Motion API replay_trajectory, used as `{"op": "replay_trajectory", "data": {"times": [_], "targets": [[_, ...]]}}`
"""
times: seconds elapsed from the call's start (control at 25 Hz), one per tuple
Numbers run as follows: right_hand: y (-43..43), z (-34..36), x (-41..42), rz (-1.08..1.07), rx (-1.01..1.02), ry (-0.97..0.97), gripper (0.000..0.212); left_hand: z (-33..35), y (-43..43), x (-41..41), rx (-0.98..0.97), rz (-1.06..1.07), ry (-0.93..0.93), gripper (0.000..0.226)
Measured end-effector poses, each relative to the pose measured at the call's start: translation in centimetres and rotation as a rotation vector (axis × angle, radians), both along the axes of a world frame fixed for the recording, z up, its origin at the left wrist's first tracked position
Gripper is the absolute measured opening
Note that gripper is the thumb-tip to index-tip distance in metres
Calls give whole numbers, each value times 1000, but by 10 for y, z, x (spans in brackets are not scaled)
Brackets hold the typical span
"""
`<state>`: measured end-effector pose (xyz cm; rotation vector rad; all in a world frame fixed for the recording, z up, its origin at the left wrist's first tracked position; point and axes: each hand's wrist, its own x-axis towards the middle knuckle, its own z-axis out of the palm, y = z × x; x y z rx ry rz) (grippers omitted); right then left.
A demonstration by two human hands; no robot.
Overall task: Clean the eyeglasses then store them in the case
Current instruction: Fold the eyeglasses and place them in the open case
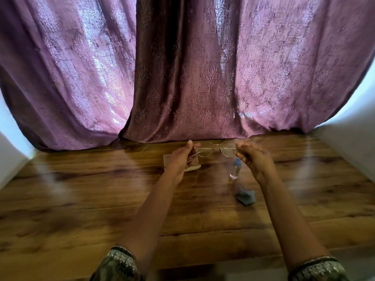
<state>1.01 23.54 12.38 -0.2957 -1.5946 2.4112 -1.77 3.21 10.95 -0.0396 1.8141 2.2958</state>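
1. A purple patterned curtain (182,67) hangs from 9 through 12 to 3 o'clock, with daylight glowing through its folds.
2. A glossy brown wooden surface (81,199) spreads toward 6 o'clock.
3. A white wall (8,159) stands at 9 o'clock, a second white wall (353,147) at 3 o'clock.

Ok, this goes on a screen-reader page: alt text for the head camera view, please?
A left hand and a right hand hold wire-rimmed eyeglasses by their outer ends above a wooden table. On the table lie a pale case, a small blue-capped bottle and a crumpled grey-blue cloth; a purple patterned curtain hangs behind.
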Motion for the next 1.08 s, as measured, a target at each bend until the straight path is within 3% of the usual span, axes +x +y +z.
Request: {"op": "replay_trajectory", "data": {"times": [0.16,0.4,0.56,0.72,0.88,1.08], "targets": [[-10,-5,-5,-49,-59,-46,15,-5,-8,-16,-30,123,-29,32],[-18,-1,-12,-121,-110,-55,14,-50,-38,-52,-211,550,-195,17],[-21,3,-15,-163,-100,-66,14,-95,-57,-71,-366,472,-368,36],[-23,4,-15,-188,-83,-84,13,-119,-63,-81,-319,362,-466,47],[-25,0,-14,-195,-40,-90,12,-128,-62,-87,-211,309,-521,47],[-26,-2,-12,-212,-46,-91,12,-131,-67,-96,-232,289,-549,41]]}}
